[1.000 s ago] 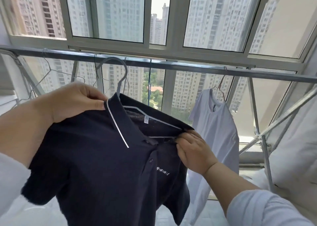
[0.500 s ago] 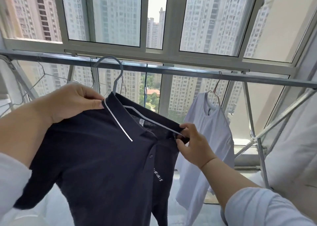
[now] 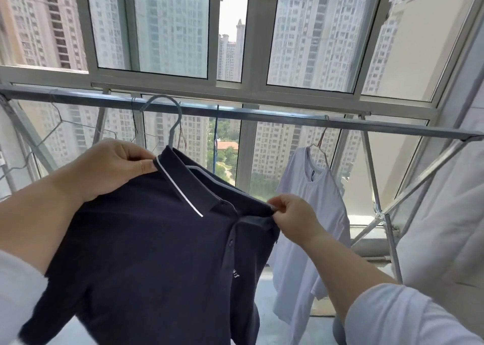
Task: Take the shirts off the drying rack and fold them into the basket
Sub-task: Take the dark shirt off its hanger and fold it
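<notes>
Navy polo shirt [image 3: 146,240], soft knit, white-piped collar; left hand [image 3: 110,166] pinches collar; right hand [image 3: 293,215] pinches shoulder.

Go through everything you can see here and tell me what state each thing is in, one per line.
Navy polo: off the rail, hanger inside, collar held by both hands.
Grey hanger: hook free of the rail.
White T-shirt: hanging on the rail.
Rail: holds bare wire hangers at left.
Left hand: pinches collar.
Right hand: pinches the collar's other end.
Window: slid partly open.
</notes>
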